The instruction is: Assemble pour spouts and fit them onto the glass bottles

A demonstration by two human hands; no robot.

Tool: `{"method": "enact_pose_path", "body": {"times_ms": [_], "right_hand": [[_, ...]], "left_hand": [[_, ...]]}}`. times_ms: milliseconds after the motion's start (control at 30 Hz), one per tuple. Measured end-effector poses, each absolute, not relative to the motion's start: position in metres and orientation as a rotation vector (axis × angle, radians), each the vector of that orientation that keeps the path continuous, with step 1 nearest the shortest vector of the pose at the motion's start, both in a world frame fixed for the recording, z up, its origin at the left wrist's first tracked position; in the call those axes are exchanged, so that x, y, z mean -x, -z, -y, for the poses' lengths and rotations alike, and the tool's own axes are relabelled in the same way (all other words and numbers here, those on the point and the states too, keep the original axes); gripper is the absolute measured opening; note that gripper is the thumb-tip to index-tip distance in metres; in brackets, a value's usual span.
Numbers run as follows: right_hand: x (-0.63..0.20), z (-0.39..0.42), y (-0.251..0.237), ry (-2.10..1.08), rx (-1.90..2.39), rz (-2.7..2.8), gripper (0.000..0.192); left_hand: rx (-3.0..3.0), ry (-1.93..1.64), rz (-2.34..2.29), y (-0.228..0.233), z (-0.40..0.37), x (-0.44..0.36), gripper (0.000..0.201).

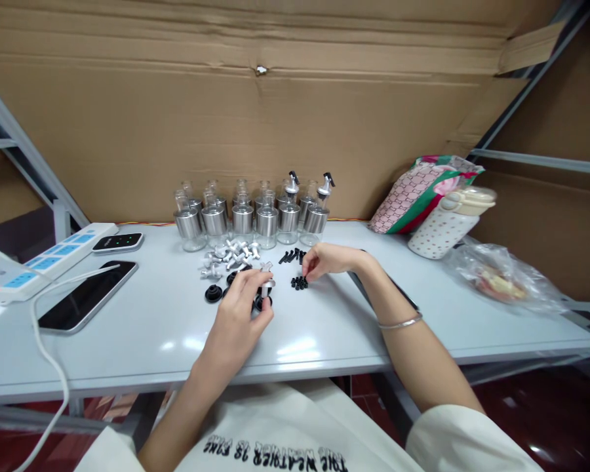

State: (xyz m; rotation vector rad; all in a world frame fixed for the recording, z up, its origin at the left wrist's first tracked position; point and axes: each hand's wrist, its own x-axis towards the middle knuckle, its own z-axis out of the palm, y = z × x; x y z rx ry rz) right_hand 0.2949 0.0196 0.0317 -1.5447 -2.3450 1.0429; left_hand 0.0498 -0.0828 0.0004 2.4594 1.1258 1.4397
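My left hand (242, 305) pinches a silver pourer spout (267, 286) between thumb and fingers. Under and beside it lie round black stoppers (213, 293), partly hidden by the hand. With fingertips drawn together, my right hand (322, 260) reaches down to a small heap of black rings (299, 283); whether one is between the fingers I cannot make out. Just behind that heap are thin black levers (291, 255). A pile of silver spout pieces (231, 254) lies behind my left hand.
Glass bottles with steel bands (242, 218) stand in rows at the back, two topped with pourers (325, 187). Left are a power strip (54, 259), a phone (88, 296) and a white cable. Right are a pink bag (403, 196), a flask (445, 226) and a plastic bag (504, 282).
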Motion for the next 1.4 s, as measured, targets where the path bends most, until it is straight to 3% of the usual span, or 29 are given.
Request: {"method": "enact_pose_path", "body": {"times_ms": [100,433,900,1400], "right_hand": [[-0.291,-0.013,-0.04,-1.055,1.486,2.165,0.009],[-0.248,0.007,-0.048,-1.582,0.662,1.803,0.02],[-0.242,0.006,-0.036,-1.974,0.453,1.581,0.035],[-0.238,0.006,-0.03,-2.096,0.363,1.501,0.032]], "left_hand": [[-2.423,-1.434,-1.114,-0.002,0.083,-0.05,0.033],[-2.402,-1.487,-1.068,0.001,0.083,-0.05,0.033],[-2.475,-1.52,-1.0,-0.001,0.084,-0.051,0.037],[-2.514,-1.546,-0.968,0.0,0.085,-0.05,0.033]]}}
